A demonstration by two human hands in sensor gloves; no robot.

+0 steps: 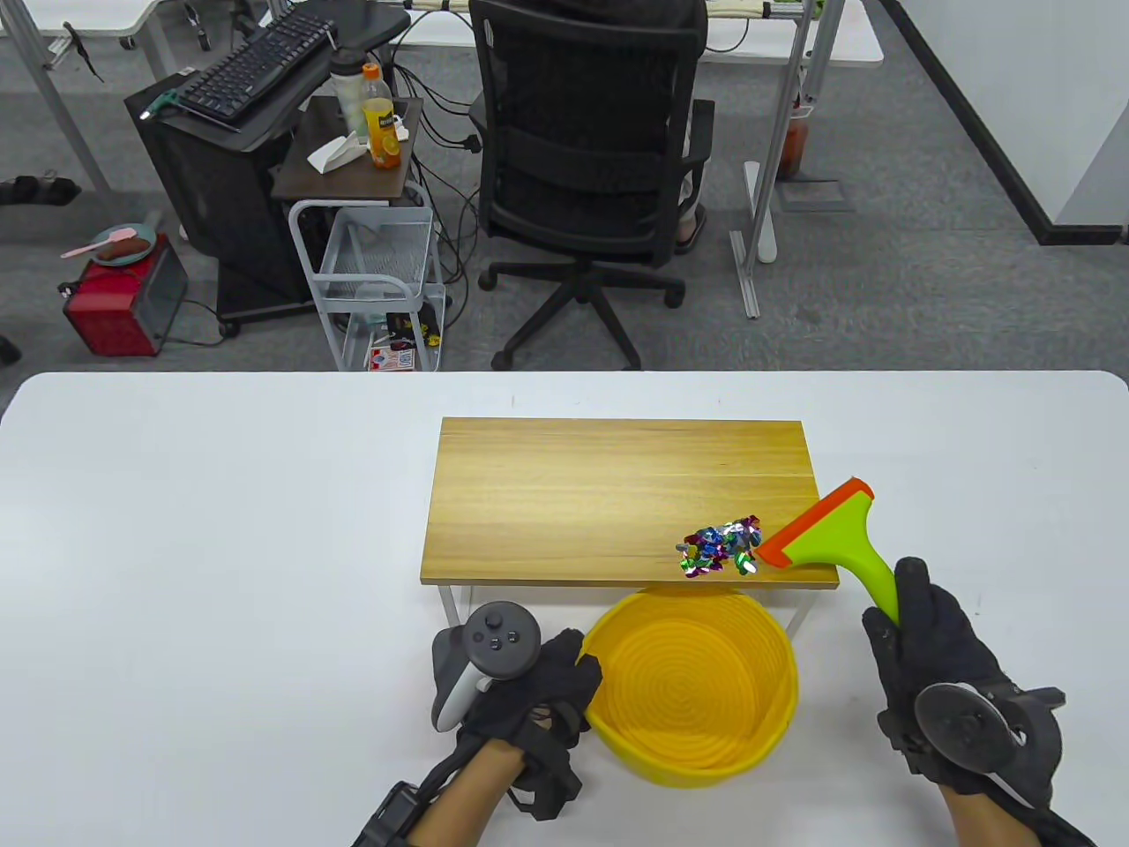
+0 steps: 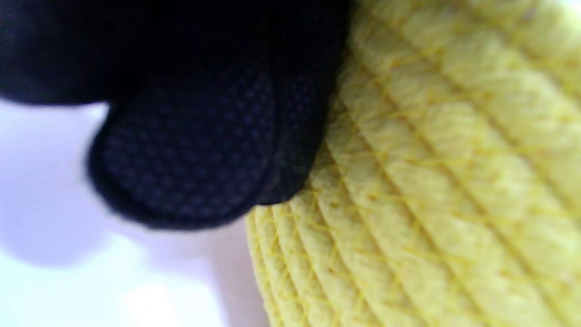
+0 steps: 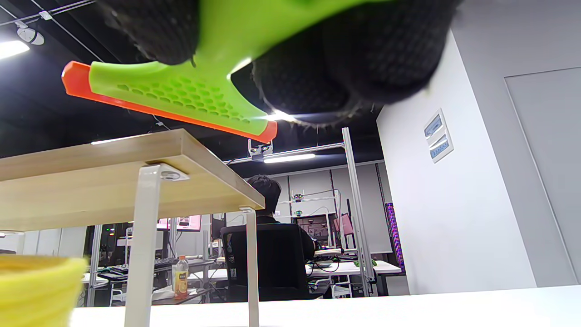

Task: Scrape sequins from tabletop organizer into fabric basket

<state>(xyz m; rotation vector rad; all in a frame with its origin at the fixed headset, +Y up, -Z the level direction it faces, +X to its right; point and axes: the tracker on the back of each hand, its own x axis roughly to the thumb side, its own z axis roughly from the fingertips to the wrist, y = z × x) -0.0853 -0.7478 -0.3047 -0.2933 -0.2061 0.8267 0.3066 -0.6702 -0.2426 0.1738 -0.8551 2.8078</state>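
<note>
A pile of shiny multicoloured sequins lies near the front right edge of the wooden tabletop organizer. My right hand grips the handle of a green scraper with an orange blade; the blade sits just right of the sequins. The scraper shows from below in the right wrist view, above the organizer. The yellow fabric basket stands on the table below the organizer's front edge. My left hand rests against the basket's left wall; its fingers touch the woven side.
The organizer stands on white legs on a white table. Beyond the table's far edge are an office chair, a wire cart and a desk with a keyboard.
</note>
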